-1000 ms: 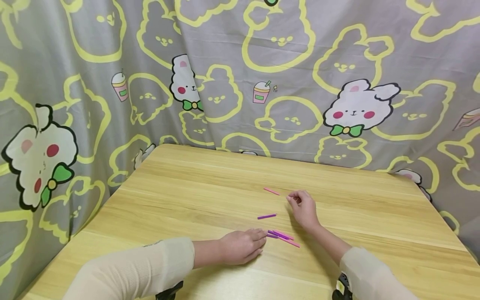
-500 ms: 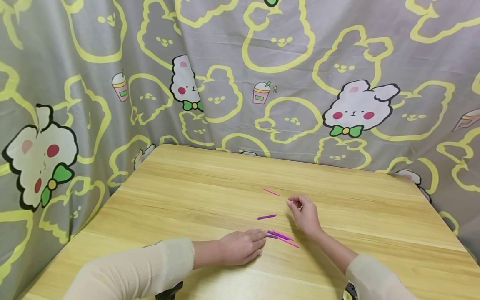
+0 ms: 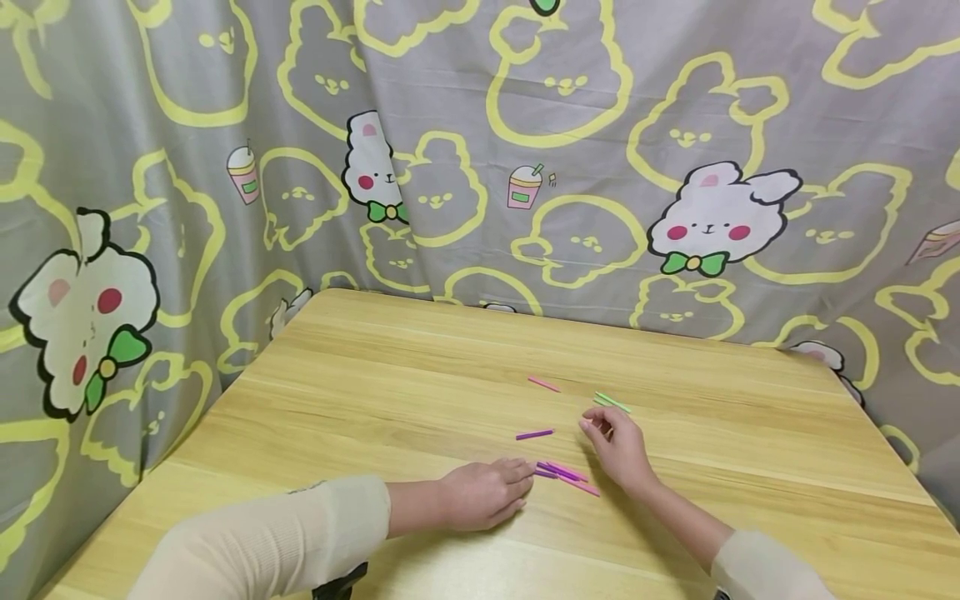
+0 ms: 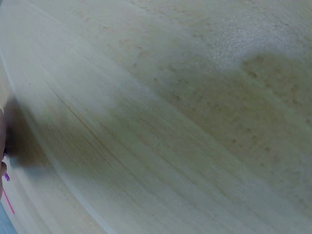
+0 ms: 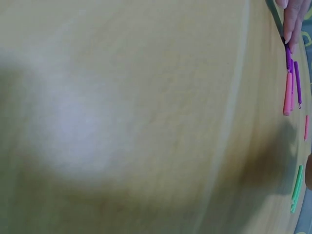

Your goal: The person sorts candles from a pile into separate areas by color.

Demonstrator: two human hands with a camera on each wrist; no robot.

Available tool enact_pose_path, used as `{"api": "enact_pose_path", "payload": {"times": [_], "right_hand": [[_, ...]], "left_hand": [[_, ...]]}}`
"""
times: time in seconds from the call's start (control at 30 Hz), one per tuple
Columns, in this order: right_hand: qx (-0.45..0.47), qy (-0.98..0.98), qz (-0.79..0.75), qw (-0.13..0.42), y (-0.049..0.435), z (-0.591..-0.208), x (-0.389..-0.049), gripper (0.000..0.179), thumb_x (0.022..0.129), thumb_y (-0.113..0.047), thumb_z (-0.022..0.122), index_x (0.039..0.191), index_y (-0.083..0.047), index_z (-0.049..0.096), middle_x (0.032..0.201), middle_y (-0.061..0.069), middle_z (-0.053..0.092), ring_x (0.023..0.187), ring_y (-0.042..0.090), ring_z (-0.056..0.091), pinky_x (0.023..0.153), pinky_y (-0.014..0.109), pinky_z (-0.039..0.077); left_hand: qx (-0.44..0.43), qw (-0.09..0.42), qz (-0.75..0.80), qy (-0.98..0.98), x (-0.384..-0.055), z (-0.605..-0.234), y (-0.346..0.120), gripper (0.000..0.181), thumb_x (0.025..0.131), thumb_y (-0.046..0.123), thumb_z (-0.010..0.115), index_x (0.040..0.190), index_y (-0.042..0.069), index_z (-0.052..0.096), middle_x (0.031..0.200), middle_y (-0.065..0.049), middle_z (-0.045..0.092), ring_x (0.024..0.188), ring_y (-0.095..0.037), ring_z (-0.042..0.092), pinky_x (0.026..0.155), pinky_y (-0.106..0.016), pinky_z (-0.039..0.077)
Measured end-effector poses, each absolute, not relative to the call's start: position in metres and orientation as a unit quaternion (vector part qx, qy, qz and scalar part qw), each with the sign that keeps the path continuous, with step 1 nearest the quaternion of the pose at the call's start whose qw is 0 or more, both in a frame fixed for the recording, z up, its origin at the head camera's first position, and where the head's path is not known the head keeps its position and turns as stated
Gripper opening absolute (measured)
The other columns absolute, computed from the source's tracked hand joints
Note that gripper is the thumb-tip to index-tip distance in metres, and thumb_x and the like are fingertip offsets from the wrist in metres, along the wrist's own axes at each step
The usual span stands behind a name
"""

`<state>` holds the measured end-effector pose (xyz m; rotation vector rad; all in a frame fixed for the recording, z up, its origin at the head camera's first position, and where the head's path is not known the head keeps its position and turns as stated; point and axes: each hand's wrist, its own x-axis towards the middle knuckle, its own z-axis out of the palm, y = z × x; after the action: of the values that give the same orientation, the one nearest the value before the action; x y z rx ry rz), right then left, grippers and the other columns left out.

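Note:
My left hand [image 3: 483,494] lies palm down on the wooden table, its fairly straight fingertips against the ends of a small pile of purple and pink sticks [image 3: 570,477]. Over to the right, my right hand [image 3: 621,450] hovers with fingers loosely bent and nothing visible between thumb and forefinger. Just beyond it are green sticks [image 3: 613,402] on the wood. A lone purple stick [image 3: 534,434] and a lone pink stick [image 3: 543,384] lie farther back. In the right wrist view, the green sticks [image 5: 297,189] lie beside the edge of my right hand.
The pale wooden table [image 3: 360,375] fills the space in front of me. Behind it and along its left side hangs a grey curtain [image 3: 465,83] with yellow outlines and white rabbits.
My right hand has drawn back toward me and slightly right, and the green sticks behind it have come into sight. The left hand and the purple and pink sticks stay in place.

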<state>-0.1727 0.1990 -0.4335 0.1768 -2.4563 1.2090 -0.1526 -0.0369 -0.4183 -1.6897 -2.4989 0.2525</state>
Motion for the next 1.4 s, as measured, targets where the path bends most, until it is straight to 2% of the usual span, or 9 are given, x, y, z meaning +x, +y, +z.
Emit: {"api": "enact_pose_path", "payload": {"times": [0.4, 0.7, 0.87, 1.4], "right_hand": [[0.061, -0.887, 0.425, 0.168, 0.205, -0.439, -0.154, 0.006, 0.082, 0.000, 0.065, 0.088, 0.002, 0.065, 0.073, 0.002, 0.053, 0.066, 0.001, 0.042, 0.054, 0.014, 0.042], [0.099, -0.885, 0.406, 0.207, 0.207, -0.445, -0.143, 0.007, 0.078, 0.003, 0.068, 0.084, 0.000, 0.065, 0.071, -0.003, 0.051, 0.065, -0.001, 0.040, 0.051, 0.015, 0.040], [0.117, -0.889, 0.391, 0.207, 0.209, -0.448, -0.139, 0.011, 0.076, 0.005, 0.069, 0.083, -0.002, 0.065, 0.071, -0.005, 0.050, 0.064, -0.004, 0.040, 0.050, 0.015, 0.041], [0.148, -0.886, 0.413, 0.147, 0.214, -0.450, -0.128, 0.013, 0.074, -0.001, 0.072, 0.083, -0.007, 0.065, 0.073, -0.007, 0.053, 0.064, -0.004, 0.044, 0.049, 0.016, 0.043]], "left_hand": [[-0.552, 0.047, 0.091, -0.827, -0.153, -0.418, -0.036, 0.040, 0.100, 0.027, 0.037, 0.131, 0.007, 0.052, 0.138, -0.008, 0.050, 0.128, -0.017, 0.047, 0.108, -0.025, 0.038], [-0.548, 0.037, 0.093, -0.830, -0.152, -0.415, -0.035, 0.041, 0.100, 0.029, 0.036, 0.132, 0.008, 0.051, 0.139, -0.007, 0.049, 0.129, -0.016, 0.046, 0.109, -0.024, 0.038], [-0.548, 0.035, 0.092, -0.831, -0.152, -0.415, -0.035, 0.041, 0.100, 0.029, 0.036, 0.132, 0.007, 0.051, 0.139, -0.007, 0.049, 0.129, -0.017, 0.046, 0.109, -0.024, 0.038], [-0.549, 0.038, 0.091, -0.830, -0.152, -0.417, -0.035, 0.041, 0.100, 0.029, 0.036, 0.132, 0.007, 0.052, 0.138, -0.007, 0.049, 0.129, -0.017, 0.046, 0.108, -0.025, 0.038]]}}
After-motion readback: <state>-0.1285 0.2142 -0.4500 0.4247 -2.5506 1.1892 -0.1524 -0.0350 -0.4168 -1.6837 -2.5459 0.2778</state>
